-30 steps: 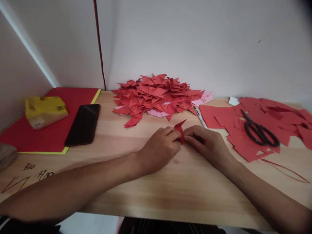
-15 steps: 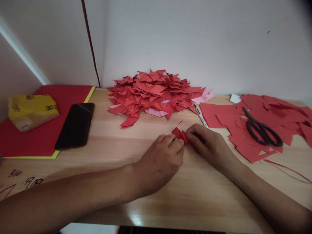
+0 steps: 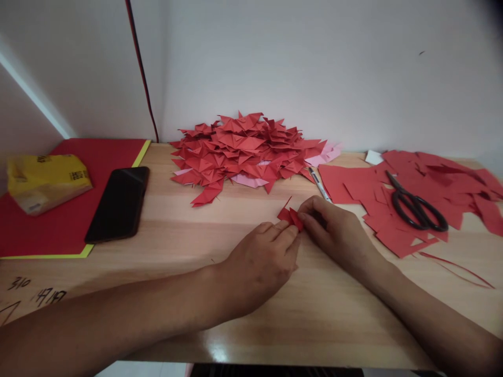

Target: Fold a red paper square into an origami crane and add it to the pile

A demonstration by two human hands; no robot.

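Observation:
A small folded piece of red paper (image 3: 294, 217) is pinched between my two hands just above or on the table; a thin pointed strip sticks up from it. My left hand (image 3: 264, 261) has its fingers curled around the paper's near side, hiding part of it. The thumb and forefinger of my right hand (image 3: 329, 225) grip its right edge. Behind the hands lies a heap of folded red paper cranes (image 3: 239, 149), with a few pink ones among them.
At right, black-handled scissors (image 3: 418, 207) lie on red paper sheets (image 3: 396, 238), near a pen (image 3: 320, 184) and thin red strips (image 3: 458, 268). At left, a phone (image 3: 118, 204) and a yellow packet (image 3: 49, 180) rest on large red sheets (image 3: 104, 152). A wall stands behind.
My left hand has shifted slightly on the red paper, and more of it shows above the fingers. The whole view has moved a little. Both hands keep hold.

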